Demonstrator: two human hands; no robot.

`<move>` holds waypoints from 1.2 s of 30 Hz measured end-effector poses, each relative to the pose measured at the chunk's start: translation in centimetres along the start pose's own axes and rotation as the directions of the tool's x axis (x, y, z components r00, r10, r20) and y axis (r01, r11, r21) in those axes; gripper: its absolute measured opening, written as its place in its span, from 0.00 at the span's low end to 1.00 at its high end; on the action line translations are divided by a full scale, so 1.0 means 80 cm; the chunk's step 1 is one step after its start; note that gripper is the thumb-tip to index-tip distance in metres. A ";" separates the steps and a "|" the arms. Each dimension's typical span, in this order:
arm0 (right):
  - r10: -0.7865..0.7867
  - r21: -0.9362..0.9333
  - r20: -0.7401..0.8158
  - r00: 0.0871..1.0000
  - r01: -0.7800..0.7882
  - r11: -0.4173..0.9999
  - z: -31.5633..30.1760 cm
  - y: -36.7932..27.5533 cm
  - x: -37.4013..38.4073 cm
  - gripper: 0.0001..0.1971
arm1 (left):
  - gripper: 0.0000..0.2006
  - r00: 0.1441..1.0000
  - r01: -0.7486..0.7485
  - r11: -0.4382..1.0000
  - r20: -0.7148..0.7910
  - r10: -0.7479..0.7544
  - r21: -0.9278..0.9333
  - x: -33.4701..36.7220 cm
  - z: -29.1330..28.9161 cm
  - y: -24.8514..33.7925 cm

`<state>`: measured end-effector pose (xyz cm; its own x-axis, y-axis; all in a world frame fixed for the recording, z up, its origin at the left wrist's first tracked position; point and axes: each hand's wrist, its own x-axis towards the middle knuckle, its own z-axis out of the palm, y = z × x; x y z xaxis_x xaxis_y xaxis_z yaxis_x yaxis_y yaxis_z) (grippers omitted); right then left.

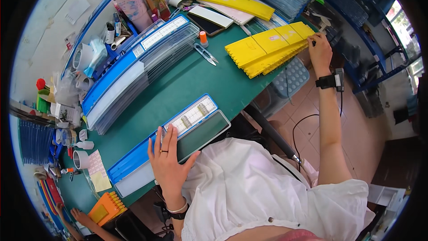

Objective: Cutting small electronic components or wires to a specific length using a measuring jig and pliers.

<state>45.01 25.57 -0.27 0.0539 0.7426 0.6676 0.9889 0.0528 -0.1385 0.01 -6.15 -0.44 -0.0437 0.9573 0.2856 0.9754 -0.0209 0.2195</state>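
My left hand (171,163) lies with fingers spread over a long, narrow case with a blue tray (138,160) and a clear lid (207,131), on the near side of the green table. Two small pale bundles (185,121) sit on the white gridded strip at the case's far end. At the far right, my right hand (320,53) has its fingers curled against the end of a stack of yellow notched boards (272,44), pinching the top board's edge. A small dark spot shows between those fingers; what it is I cannot make out.
A stack of similar clear and blue cases (129,76) fills the left of the table (183,80). Thread snips (206,55) and an orange-capped bottle (203,39) lie behind. Tape rolls (81,159) stand left. Another person's hand (82,218) rests near orange boards (107,207).
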 end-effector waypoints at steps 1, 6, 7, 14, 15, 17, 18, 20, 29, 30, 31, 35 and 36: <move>-0.001 0.000 0.000 1.000 0.001 1.000 0.000 0.000 0.004 0.07 | 0.41 1.000 0.000 1.000 0.000 0.000 -0.002 0.000 0.000 -0.001; 0.045 0.053 0.103 0.994 -0.050 0.997 0.016 0.027 0.022 0.08 | 0.41 1.000 -0.005 1.000 -0.001 0.005 -0.015 0.000 0.002 -0.002; 0.045 0.047 0.102 0.994 -0.050 0.998 0.021 0.035 0.024 0.08 | 0.41 1.000 -0.006 1.000 -0.001 0.006 -0.017 0.001 0.002 -0.002; 0.122 0.221 0.182 0.976 -0.161 0.962 0.029 0.055 0.036 0.11 | 0.41 1.000 -0.004 1.000 0.001 0.004 -0.019 -0.001 0.002 -0.004; 0.162 0.249 0.222 0.962 -0.216 0.944 0.028 0.053 0.038 0.12 | 0.41 1.000 -0.005 1.000 0.001 0.005 -0.014 0.001 0.002 -0.005; 0.153 0.228 0.219 0.964 -0.203 0.952 0.028 0.057 0.039 0.12 | 0.41 1.000 -0.005 1.000 0.001 0.005 -0.012 0.002 0.003 -0.006; 0.145 0.212 0.216 0.966 -0.192 0.958 0.028 0.054 0.040 0.12 | 0.41 1.000 -0.007 1.000 0.004 0.007 -0.010 0.002 0.003 -0.007; 0.157 0.222 0.245 0.957 -0.213 0.952 0.022 0.050 0.043 0.12 | 0.42 1.000 -0.009 1.000 0.008 0.009 -0.007 0.002 0.004 -0.008; 0.069 0.025 0.139 0.988 -0.073 0.997 0.017 0.025 0.033 0.10 | 0.41 1.000 0.013 1.000 0.002 -0.013 -0.017 0.001 0.002 -0.003; 0.060 0.005 0.172 0.983 -0.061 0.998 0.015 0.023 0.036 0.09 | 0.41 1.000 0.012 1.000 0.000 -0.012 -0.019 0.002 0.003 -0.003; 0.061 0.006 0.173 0.983 -0.063 0.998 0.016 0.023 0.035 0.09 | 0.41 1.000 0.011 1.000 -0.003 -0.011 -0.020 0.002 0.003 -0.003; -0.072 0.017 0.140 0.988 0.071 0.997 0.028 0.025 0.034 0.09 | 0.41 1.000 0.016 1.000 -0.001 -0.016 -0.015 0.001 0.002 -0.002; -0.101 0.023 0.142 0.985 0.099 0.995 0.037 0.026 0.034 0.09 | 0.41 1.000 0.019 1.000 -0.005 -0.019 -0.014 -0.001 0.002 -0.003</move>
<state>46.80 29.66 -0.93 -0.0663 0.8205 0.5678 0.9860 0.1412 -0.0889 -0.16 -6.15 -0.65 -0.0633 0.9561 0.2861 0.9713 -0.0069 0.2379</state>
